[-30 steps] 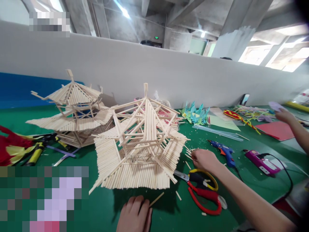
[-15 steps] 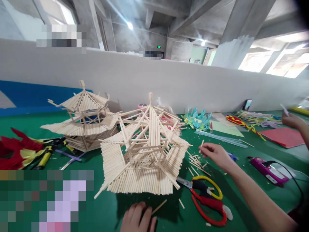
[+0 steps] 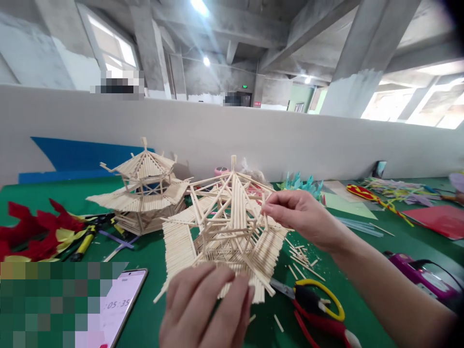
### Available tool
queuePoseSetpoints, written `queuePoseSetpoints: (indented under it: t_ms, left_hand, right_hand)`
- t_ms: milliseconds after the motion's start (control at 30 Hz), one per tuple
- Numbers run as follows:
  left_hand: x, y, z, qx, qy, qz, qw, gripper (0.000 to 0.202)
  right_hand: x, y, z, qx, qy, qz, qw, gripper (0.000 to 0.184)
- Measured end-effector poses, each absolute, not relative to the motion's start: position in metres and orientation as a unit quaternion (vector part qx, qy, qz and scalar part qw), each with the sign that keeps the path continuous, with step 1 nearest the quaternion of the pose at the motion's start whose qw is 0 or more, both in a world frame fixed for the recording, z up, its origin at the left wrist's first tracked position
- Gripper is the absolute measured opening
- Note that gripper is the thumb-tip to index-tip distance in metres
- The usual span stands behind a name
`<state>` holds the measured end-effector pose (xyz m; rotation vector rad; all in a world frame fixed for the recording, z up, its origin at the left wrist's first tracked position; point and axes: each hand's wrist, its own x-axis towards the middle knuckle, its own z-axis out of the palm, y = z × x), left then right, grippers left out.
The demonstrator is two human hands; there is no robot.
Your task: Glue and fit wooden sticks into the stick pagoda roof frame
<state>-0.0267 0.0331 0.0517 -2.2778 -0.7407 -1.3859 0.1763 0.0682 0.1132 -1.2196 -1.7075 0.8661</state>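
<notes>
A pavilion model of pale wooden sticks (image 3: 181, 246) stands in front of me, its upper roof partly covered. My right hand (image 3: 304, 215) pinches a short wooden stick (image 3: 266, 222) upright at the right side of that upper roof; I cannot tell whether the stick touches it. My left hand (image 3: 206, 309) is in front of the lower roof and hides part of its front edge. Its fingers are curled close together, and whatever they may hold is hidden. Scissors (image 3: 319, 304) with red and yellow handles lie on the right, blades toward the model.
A finished-looking stick pavilion (image 3: 145, 193) stands behind on the left. Loose sticks (image 3: 304, 256) lie scattered on the green table (image 3: 348, 261). A phone (image 3: 123, 304) lies at the lower left, red paper shapes (image 3: 39, 227) beyond it. A purple device (image 3: 420, 273) with a cable is far right.
My right hand has carried the short stick left from above the loose pile to the upper roof. My left hand has risen from the table toward the model's front. The view has shifted.
</notes>
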Motion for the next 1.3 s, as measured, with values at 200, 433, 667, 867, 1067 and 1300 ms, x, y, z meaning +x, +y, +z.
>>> queuePoseSetpoints:
  t_ms: [200, 433, 667, 867, 1067, 1300]
  left_hand:
    - [-0.007, 0.065, 0.072, -0.801, -0.266, -0.513, 0.153, 0.016]
    - [0.002, 0.078, 0.056, -0.808, -0.243, -0.490, 0.218, 0.028]
    - [0.001, 0.077, 0.059, -0.799, -0.207, -0.503, 0.255, 0.021]
    - [0.001, 0.080, 0.059, -0.796, -0.196, -0.502, 0.276, 0.020]
    - [0.002, 0.082, 0.053, -0.787, -0.185, -0.514, 0.288, 0.017]
    - [0.000, 0.087, 0.049, -0.777, -0.183, -0.522, 0.301, 0.017]
  right_hand:
    - [0.164, 0.076, 0.117, -0.524, -0.709, 0.302, 0.364, 0.022]
    - [0.159, 0.078, 0.123, -0.531, -0.729, 0.265, 0.341, 0.022]
    - [0.155, 0.078, 0.125, -0.540, -0.743, 0.218, 0.329, 0.019]
    - [0.153, 0.079, 0.126, -0.545, -0.756, 0.165, 0.323, 0.017]
    - [0.151, 0.081, 0.125, -0.559, -0.762, 0.114, 0.306, 0.018]
    - [0.154, 0.082, 0.119, -0.547, -0.760, 0.130, 0.325, 0.019]
